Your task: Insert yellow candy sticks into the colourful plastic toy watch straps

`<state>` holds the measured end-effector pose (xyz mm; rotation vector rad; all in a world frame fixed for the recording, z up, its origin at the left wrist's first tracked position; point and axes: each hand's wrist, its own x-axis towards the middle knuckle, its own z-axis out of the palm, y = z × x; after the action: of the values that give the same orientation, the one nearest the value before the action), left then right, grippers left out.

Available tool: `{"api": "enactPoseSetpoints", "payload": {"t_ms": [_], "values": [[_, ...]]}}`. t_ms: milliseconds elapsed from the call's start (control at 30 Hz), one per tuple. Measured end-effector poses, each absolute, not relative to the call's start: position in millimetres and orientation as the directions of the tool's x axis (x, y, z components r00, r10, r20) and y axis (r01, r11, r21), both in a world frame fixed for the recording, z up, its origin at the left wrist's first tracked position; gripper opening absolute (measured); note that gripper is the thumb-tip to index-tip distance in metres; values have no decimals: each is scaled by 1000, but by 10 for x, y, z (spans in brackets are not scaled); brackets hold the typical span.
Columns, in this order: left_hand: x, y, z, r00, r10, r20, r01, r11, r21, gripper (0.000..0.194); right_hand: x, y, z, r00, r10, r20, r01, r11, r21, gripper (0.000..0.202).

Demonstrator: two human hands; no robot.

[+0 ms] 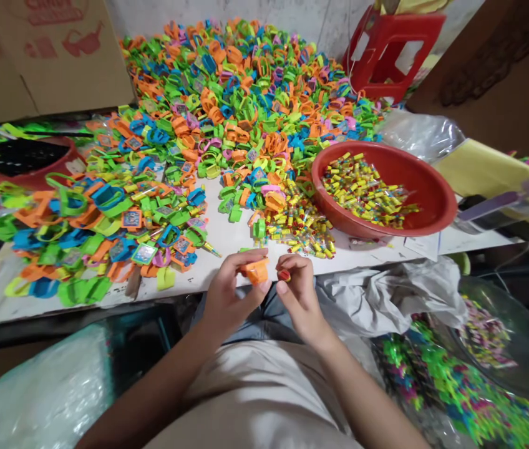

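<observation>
My left fingers [257,297]: pinched on an orange toy watch [257,271], at the near edge of the white surface [222,231].
My right fingers [287,295]: closed on a small red piece [284,274], largely hidden; possibly a wrapped tube's end, I cannot be sure.
Pair in hand: close together, not touching; this one looks unfinished.
Front-left pile [124,218]: toy watches with yellow tubes among them, perhaps my finished share.
Back heap [236,93]: toy watches in bulk, plenty left, I judge.
Red bowl [435,193]: stocked with wrapped tubes [362,187], more spilled beside it.
</observation>
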<state>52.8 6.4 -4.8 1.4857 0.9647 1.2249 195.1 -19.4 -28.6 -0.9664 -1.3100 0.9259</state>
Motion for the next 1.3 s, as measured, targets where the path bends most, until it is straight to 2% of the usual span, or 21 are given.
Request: {"api": "enactPoseSetpoints", "payload": {"t_ms": [67,167,300,533,700,833,933,1000,1067,1167,1233,1300], "values": [[459,97,-10,229,905,358,206,-404,891,27,2013,-205,-253,57,928,367,13,367,-930,13],[385,136,25,324,856,404,360,-506,784,29,2096,-229,-156,-4,902,431,123,428,-895,12],[364,131,35,331,842,426,378,-532,758,34,2136,-263,-21,-128,869,477,319,492,-810,16],[377,105,61,327,822,467,384,-567,729,36,2109,-270,38,-140,844,518,410,525,-745,16],[372,89,101,317,881,350,455,-465,760,36,2096,-270,27,-207,836,509,594,520,-613,17],[400,84,63,243,944,224,477,-317,819,31,2067,-273,7,-276,866,416,810,443,-384,27],[428,101,14,204,978,41,468,-134,873,34,2061,-253,-36,-296,888,352,892,389,-232,26],[434,112,-8,229,970,-86,494,-40,869,35,2066,-238,-85,-325,893,311,905,389,-174,21],[426,110,-22,279,946,-167,518,-1,856,30,2067,-234,-142,-371,887,277,890,424,-166,19],[386,92,-44,357,910,-212,536,-14,844,25,2054,-229,-220,-399,879,260,861,457,-223,19],[325,104,-59,382,903,-196,565,-60,823,25,2063,-192,-272,-410,873,264,834,476,-278,19],[205,167,-48,331,937,-117,607,-116,786,28,2120,-109,-338,-406,865,295,812,489,-319,24]]}}
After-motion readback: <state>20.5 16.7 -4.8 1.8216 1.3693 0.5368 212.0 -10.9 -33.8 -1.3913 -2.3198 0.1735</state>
